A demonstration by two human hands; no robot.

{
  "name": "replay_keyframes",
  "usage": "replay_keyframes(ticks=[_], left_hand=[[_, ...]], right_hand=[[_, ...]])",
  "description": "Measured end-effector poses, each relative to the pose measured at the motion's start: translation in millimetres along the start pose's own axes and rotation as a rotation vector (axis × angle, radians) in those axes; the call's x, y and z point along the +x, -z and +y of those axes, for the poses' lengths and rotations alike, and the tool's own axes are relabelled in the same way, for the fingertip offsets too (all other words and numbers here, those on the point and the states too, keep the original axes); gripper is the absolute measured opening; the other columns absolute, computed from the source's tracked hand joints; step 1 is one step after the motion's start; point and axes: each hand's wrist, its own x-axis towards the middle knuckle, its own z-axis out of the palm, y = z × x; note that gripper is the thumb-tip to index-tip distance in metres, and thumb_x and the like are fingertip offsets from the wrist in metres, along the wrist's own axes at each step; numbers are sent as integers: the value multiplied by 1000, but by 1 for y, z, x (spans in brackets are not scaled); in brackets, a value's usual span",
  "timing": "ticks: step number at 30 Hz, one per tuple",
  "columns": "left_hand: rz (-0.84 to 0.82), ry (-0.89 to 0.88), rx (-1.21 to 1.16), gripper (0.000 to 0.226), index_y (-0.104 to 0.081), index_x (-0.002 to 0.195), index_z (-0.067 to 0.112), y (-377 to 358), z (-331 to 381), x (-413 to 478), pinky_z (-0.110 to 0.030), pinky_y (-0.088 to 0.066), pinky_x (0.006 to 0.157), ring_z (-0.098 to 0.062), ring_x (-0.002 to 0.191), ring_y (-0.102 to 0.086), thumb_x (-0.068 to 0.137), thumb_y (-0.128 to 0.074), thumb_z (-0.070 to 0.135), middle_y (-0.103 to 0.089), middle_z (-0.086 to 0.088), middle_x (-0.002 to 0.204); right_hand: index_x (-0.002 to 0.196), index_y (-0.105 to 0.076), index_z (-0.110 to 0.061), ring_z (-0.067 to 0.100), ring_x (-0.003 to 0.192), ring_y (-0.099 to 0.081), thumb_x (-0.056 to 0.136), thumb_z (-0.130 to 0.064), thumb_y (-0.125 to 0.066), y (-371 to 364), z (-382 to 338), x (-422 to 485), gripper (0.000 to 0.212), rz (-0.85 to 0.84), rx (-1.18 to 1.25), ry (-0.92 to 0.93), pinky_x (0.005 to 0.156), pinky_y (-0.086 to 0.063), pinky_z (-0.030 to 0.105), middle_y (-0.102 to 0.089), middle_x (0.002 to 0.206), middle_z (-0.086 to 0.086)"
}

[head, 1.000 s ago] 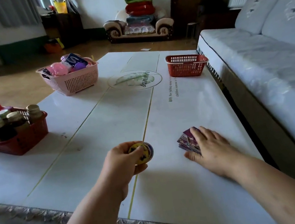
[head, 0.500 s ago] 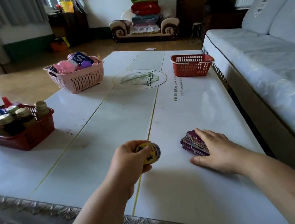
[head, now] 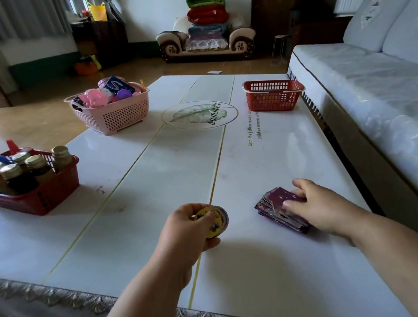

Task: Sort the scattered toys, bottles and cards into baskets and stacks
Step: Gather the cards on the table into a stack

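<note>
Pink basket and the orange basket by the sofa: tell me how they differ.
The pink basket is heaped with toys; the orange basket shows nothing inside. The pink basket looks taller and deeper, the orange basket lower. The pink basket stands far left, the orange basket far right. Both are perforated plastic, upright on the table.

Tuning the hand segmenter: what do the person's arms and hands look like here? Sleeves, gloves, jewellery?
Both are bare. The left hand and right hand have no gloves, and no rings show on the fingers in view. The left forearm and right forearm are uncovered to the frame edge: no sleeve, watch, bracelet or marking visible.
</note>
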Motion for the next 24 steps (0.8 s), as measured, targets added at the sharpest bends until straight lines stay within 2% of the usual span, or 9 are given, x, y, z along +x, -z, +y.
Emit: replay_keyframes(ticks=[2, 4, 7, 11, 15, 18, 20, 22, 24], left_hand=[[-5, -3, 4, 7, -67, 97, 14, 0, 0, -1, -29, -59, 64, -24, 87, -66, 92, -64, 10, -65, -16, 105], [-13, -5, 9, 7, -67, 97, 14, 0, -1, -1, -28, -58, 62, -23, 85, -66, 92, -64, 10, -65, -16, 105], [-15, -6, 13, 7, -67, 96, 14, -2, -2, -2, -28, -58, 62, -23, 84, -66, 92, -64, 10, -66, -16, 104], [-9, -12, 24, 8, -67, 97, 13, -3, -3, -3, -31, -60, 65, -23, 85, -65, 92, -63, 9, -66, -16, 102], [-5, -6, 43, 8, -67, 97, 14, -3, -3, -4, -29, -59, 63, -23, 85, -65, 92, -63, 9, -66, -15, 102], [-12, -10, 46, 9, -68, 97, 14, -2, -4, -5, -28, -57, 62, -23, 87, -65, 92, -63, 10, -66, -15, 103], [-28, 2, 34, 9, -67, 97, 14, -1, -4, -5, -30, -57, 63, -24, 87, -64, 92, -61, 9, -65, -16, 105], [-72, 53, -58, 12, -66, 96, 11, -3, -2, -6, -34, -58, 65, -27, 86, -62, 94, -57, 4, -63, -19, 106], [-115, 123, -221, 17, -65, 95, 6, -5, 1, -7, -38, -57, 63, -29, 82, -60, 95, -49, 0, -60, -21, 103]], right_hand=[[128, -51, -22, 13, 109, -58, 80, -38, -71, 3, 0, 1, 54, -29, -136, 10, 92, -45, 27, -60, 126, -5], [107, -58, -26, 10, 94, -61, 61, -48, -80, 5, -1, 3, 55, -45, -214, 5, 86, -51, 31, -65, 106, -7], [101, -63, -20, 17, 88, -68, 48, -49, -89, 12, -6, 7, 65, -109, -220, -83, 83, -55, 32, -70, 95, -2], [97, -67, -13, 24, 74, -72, 43, -48, -93, 20, -21, 11, 69, -203, -269, -166, 60, -50, 28, -75, 86, 9], [103, -62, -11, 25, 74, -72, 39, -42, -95, 21, -28, 13, 79, -213, -230, -204, 61, -53, 32, -74, 86, 10], [113, -46, -11, 20, 76, -66, 47, -37, -95, 17, -30, 7, 86, -180, -212, -174, 63, -52, 32, -65, 88, -2], [115, -41, -14, 8, 82, -59, 57, -33, -91, 13, -29, 1, 79, -143, -224, -87, 71, -53, 30, -54, 86, -17], [105, -47, -20, -1, 77, -53, 61, -34, -87, 10, -29, -7, 61, -72, -282, 48, 68, -45, 24, -51, 81, -20], [93, -52, -25, 6, 76, -58, 63, -35, -84, 3, -28, -14, 46, 53, -288, 161, 66, -46, 25, -58, 80, -15]])
